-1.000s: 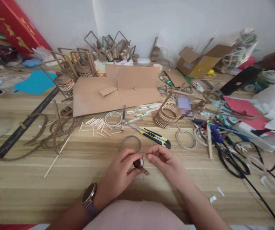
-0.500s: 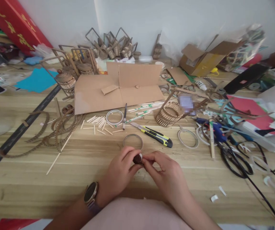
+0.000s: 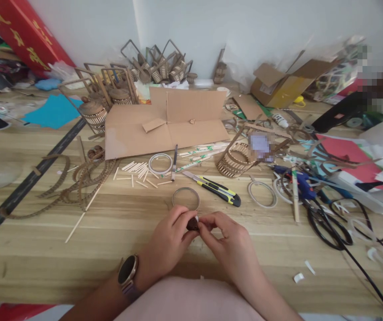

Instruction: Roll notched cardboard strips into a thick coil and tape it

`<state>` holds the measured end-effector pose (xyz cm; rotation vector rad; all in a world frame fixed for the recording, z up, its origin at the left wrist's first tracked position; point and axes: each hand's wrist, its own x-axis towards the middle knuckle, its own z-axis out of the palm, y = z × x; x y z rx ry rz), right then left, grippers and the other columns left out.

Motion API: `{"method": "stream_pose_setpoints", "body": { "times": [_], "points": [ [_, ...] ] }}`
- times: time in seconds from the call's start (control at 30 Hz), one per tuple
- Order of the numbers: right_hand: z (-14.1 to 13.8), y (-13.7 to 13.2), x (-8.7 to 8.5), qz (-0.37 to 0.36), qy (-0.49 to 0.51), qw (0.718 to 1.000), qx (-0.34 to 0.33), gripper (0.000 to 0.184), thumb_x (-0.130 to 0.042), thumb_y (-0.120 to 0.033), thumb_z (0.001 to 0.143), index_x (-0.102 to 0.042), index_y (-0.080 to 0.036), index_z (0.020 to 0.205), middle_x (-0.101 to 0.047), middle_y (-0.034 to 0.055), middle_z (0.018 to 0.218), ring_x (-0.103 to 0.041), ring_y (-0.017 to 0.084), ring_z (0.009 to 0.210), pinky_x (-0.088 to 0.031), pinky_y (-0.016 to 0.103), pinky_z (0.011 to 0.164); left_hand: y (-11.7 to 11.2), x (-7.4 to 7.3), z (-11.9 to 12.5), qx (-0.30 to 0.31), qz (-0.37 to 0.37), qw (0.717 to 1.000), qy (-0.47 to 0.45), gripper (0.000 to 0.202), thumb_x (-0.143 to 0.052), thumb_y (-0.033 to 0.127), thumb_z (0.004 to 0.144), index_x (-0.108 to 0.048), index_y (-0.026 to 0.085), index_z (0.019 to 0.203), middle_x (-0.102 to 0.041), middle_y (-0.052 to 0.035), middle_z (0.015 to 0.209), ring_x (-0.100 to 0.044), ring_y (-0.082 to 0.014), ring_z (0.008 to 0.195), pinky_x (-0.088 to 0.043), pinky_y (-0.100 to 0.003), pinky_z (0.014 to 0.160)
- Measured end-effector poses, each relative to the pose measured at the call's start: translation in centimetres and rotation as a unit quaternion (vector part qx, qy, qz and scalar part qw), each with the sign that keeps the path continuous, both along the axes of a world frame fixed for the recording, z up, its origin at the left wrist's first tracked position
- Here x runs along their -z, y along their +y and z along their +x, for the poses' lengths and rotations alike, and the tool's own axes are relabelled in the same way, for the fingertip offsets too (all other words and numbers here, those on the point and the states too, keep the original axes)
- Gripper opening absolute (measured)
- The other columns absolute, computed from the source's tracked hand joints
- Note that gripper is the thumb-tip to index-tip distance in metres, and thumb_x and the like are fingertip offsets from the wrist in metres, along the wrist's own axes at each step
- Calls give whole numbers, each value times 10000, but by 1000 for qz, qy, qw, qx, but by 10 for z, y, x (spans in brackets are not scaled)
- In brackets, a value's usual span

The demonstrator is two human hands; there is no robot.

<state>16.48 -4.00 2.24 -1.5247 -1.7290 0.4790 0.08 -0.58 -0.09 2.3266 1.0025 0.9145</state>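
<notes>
Between my hands is a small dark brown round piece [image 3: 192, 224] with a pale patch on top; its exact kind is hard to make out. My left hand [image 3: 169, 236], a watch on its wrist, is closed round the piece's left side. The fingertips of my right hand [image 3: 226, 236] pinch it from the right. Just beyond the fingers lies a thin ring [image 3: 185, 199] on the wooden table. A yellow and black utility knife [image 3: 216, 189] rests a little farther off, near a pen [image 3: 174, 162] and a roll of white tape [image 3: 160, 164].
Short sticks [image 3: 136, 169] lie scattered left of the pen. Behind them stands folded cardboard [image 3: 134, 133]. A small slatted basket [image 3: 233, 162] is at centre right. Scissors [image 3: 325, 227] and a blue glue gun [image 3: 305, 185] lie to the right, coiled brown strips [image 3: 87, 178] to the left.
Both hands stay nearly in place on the small brown piece, which appears slightly turned. The whole view has shifted very slightly.
</notes>
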Motion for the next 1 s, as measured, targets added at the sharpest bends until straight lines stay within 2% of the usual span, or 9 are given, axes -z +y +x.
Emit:
{"method": "stream_pose_setpoints", "body": {
  "times": [0.3, 0.57, 0.8, 1.0],
  "points": [
    [-5, 1, 4, 27, -26, 999, 9, 177, -508, -133, 862, -638, -212, 772, -706, -3, 686, -678, 150, 617, -495, 236, 576, 0, -2, 2, -10, -12, 1000, 13, 231, -617, 93, 895, -599, 110, 1125, -650, -109, 1015, -681, -227, 909, -594, -336, 788],
    [-3, 0, 9, 39, -42, 998, 8, 188, -484, -116, 868, -620, -204, 770, -686, 1, 679, -664, 152, 614, -482, 236, 565, -3, 0, 1, -10, -29, 999, 9, 301, -630, 50, 858, -583, 154, 1136, -642, -87, 1033, -672, -220, 936, -588, -339, 824],
    [-2, -2, 8, 8, 5, 1000, -2, 176, -513, -169, 918, -661, -217, 836, -726, 11, 758, -695, 164, 694, -532, 246, 633, -2, 4, 1, -18, -49, 999, 10, 325, -634, 70, 864, -555, 199, 1152, -625, -71, 1057, -670, -216, 948, -589, -351, 823],
    [-1, -2, 10, -3, -19, 1000, -17, 224, -470, -199, 958, -671, -221, 861, -737, 34, 787, -704, 181, 721, -541, 272, 652, 0, 6, 0, -24, -56, 998, 22, 310, -643, 93, 868, -569, 201, 1149, -626, -68, 1050, -671, -221, 932, -592, -353, 801]
  ]
}}
